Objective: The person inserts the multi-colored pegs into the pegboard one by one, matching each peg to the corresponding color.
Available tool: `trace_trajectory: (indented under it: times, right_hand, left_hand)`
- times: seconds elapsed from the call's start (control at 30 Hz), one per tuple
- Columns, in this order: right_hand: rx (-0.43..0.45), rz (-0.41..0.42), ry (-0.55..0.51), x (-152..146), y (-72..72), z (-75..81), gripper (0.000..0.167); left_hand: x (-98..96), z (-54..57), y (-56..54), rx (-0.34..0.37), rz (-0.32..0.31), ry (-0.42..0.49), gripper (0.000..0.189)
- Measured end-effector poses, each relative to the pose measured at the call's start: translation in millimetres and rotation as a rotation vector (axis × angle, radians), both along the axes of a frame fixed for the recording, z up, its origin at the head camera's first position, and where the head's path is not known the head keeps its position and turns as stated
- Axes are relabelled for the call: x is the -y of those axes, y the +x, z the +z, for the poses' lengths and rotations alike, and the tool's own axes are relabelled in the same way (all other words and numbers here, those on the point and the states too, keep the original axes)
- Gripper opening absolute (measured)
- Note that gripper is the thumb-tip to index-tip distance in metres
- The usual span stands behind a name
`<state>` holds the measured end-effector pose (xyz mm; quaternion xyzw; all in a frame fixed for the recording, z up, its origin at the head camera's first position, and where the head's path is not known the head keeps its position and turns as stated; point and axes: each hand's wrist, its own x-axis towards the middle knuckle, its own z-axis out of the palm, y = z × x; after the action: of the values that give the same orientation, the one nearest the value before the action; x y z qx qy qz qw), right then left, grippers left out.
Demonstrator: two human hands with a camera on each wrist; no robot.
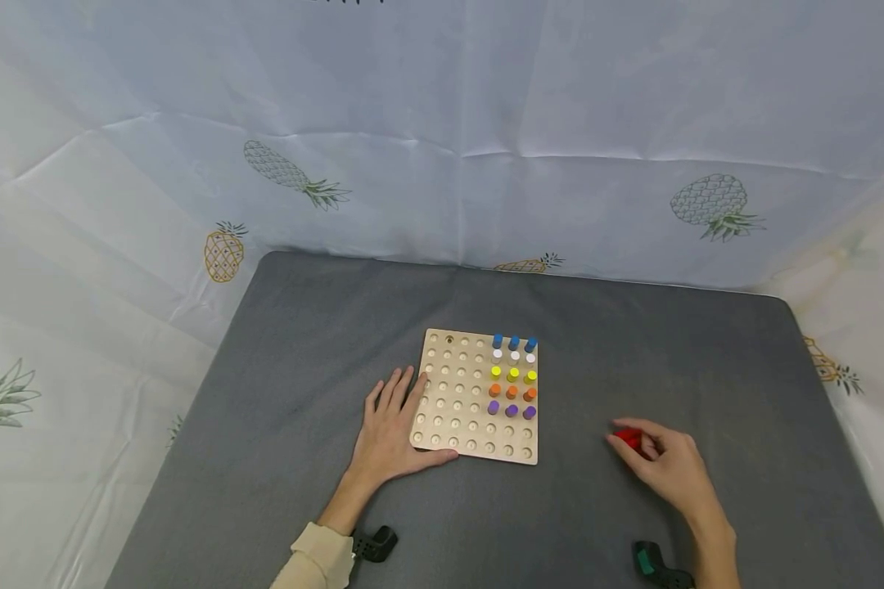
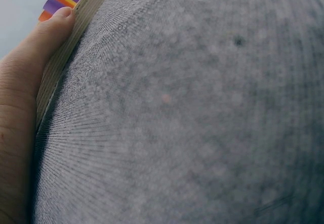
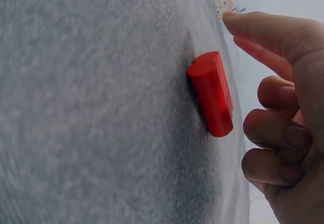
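Observation:
A wooden peg board (image 1: 442,417) with rows of round holes lies on the grey cloth. Blue, white, yellow, orange and purple pegs (image 1: 511,411) stand in its right-hand columns. My left hand (image 1: 389,438) rests at the board's near left corner, fingers extended along the left side and thumb against the near edge. In the left wrist view the thumb (image 2: 53,32) touches the board's side. Red pegs (image 3: 211,95) lie side by side on the cloth, right of the board. Over them hovers my right hand (image 1: 666,466), thumb and index finger spread apart, other fingers curled in, apart from the pegs.
Grey cloth (image 1: 324,327) covers the table, whose far edge meets a pale curtain (image 1: 427,204) printed with pineapples. Dark wrist devices (image 1: 376,544) sit on both forearms. A cream sleeve (image 1: 317,556) covers the left forearm.

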<state>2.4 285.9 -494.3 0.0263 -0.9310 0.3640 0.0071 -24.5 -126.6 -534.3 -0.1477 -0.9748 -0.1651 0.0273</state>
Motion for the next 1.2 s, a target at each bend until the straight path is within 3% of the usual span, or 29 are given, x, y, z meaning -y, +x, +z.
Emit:
trace_trajectory:
  times: [0.57,1.2]
  right_hand:
    - [0.105,-0.064,0.164,-4.0,1.7,-1.2,0.032]
    - [0.038,-0.101,0.233,7.4,-6.9,-1.7,0.032]
  left_hand:
    - [-0.4,-2.1,-0.1,0.0,0.003,-0.003,0.129]
    - [-0.2,-1.0,0.1,0.0,0.0,0.013,0.128]
